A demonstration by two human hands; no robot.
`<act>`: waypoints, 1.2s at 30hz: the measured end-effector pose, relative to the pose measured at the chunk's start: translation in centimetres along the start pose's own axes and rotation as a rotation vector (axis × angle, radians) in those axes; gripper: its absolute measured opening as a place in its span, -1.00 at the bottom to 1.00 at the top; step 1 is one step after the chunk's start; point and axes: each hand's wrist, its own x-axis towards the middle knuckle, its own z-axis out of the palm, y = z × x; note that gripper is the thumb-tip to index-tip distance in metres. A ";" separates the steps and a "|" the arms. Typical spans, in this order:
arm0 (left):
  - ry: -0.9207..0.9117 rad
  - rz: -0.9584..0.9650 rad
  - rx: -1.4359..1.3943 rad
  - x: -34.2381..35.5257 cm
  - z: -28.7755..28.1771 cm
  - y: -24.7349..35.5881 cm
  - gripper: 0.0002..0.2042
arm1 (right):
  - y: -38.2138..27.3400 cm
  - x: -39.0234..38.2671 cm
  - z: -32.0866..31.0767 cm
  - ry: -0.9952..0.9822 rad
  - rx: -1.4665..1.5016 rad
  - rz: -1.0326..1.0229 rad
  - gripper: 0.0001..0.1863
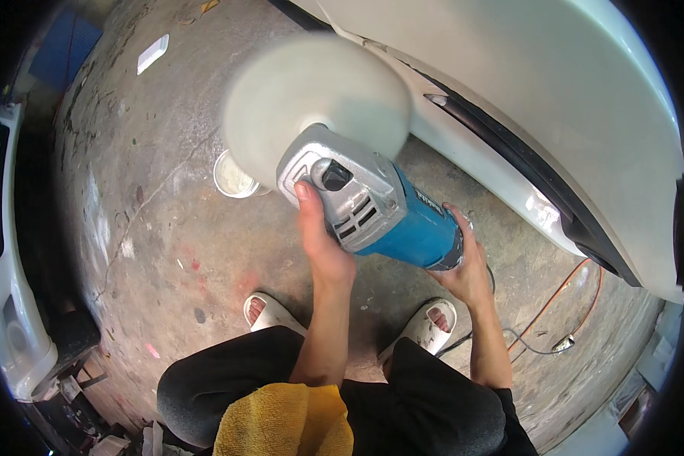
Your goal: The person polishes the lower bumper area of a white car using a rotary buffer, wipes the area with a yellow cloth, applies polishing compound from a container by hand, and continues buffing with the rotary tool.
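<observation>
My left hand (327,258) grips the silver head of a blue corded polisher (403,228), thumb up along its side. My right hand (467,273) is closed round the rear of the tool's body. The polisher's round pale pad (315,91) is motion-blurred and held close by a white car bumper (547,68) with a black trim strip (524,159); I cannot tell if they touch. Below and left of the pad, a white bucket (232,175) stands on the concrete floor (144,251), partly hidden. A yellow cloth (281,422) lies over my lap, between my bent knees.
Another white bumper (11,304) with a plate stands at the left, near dark clutter. A small white container (153,54) lies on the floor at upper left, beyond it a blue panel (64,45). An orange cord (593,300) runs at lower right. My sandaled feet flank my arms.
</observation>
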 end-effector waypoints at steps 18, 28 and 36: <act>0.012 -0.025 -0.055 -0.3 -1.3 -3.4 -0.41 | 2.4 -1.1 0.3 -0.054 -0.046 0.097 -0.03; 0.061 0.048 -0.085 0.5 -0.2 -2.0 -0.40 | 1.5 0.7 -0.5 -0.038 -0.167 0.008 -0.03; 0.069 -0.010 -0.088 -0.2 0.4 -2.2 -0.41 | 1.0 -0.6 -2.1 -0.078 -0.119 0.097 -0.01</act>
